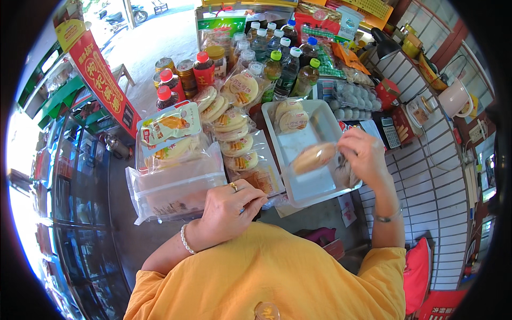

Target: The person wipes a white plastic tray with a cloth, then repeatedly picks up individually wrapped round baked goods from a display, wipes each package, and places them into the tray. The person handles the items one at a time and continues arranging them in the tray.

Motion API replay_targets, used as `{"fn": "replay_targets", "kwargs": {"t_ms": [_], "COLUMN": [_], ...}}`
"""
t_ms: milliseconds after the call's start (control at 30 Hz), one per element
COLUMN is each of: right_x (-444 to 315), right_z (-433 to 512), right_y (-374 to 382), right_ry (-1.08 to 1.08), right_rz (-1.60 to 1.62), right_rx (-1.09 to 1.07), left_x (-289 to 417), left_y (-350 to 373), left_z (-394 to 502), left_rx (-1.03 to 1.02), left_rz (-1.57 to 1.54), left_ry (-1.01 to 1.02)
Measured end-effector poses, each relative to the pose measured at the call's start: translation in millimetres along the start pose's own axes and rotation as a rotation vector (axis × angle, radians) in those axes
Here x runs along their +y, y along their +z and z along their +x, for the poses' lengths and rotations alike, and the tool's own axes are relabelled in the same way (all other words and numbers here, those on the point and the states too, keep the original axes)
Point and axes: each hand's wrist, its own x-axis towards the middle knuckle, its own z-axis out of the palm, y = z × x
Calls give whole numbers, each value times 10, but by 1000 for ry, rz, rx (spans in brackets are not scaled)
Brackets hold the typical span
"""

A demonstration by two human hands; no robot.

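Observation:
My right hand pinches the end of a clear-wrapped, tan oval baked item, blurred, over a white plastic tray. Wrapped round flatbreads lie at the tray's far left corner, and a dark wrapped item is at its right side, partly behind the hand. My left hand, fingers curled with thumb and forefinger together, rests before my chest at the table's near edge; whether it holds anything is unclear. Just left of it lies a clear plastic packaging bag. More packed flatbreads stand in a row between bag and tray.
Drink bottles and cans crowd the far side. A tub with a sachet stands left. Right of the tray are egg cartons, a calculator and a tiled wall. A glass cabinet is at far left.

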Motion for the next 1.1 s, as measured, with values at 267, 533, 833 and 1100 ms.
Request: {"fn": "replay_targets", "kwargs": {"t_ms": [267, 533, 833, 1100], "right_x": [889, 1260, 1335, 1391], "right_z": [254, 501, 592, 594], "right_y": [620, 1175, 1368, 1441], "right_ry": [76, 68, 86, 69], "right_rz": [-154, -149, -63, -40], "right_rx": [-11, -27, -15, 65], "left_x": [35, 102, 156, 156], "left_y": [36, 3, 2, 61], "left_z": [-26, -87, -123, -104], "left_rx": [18, 36, 50, 49], "left_rz": [38, 131, 167, 155], "left_ry": [-39, -99, -169, -178]}}
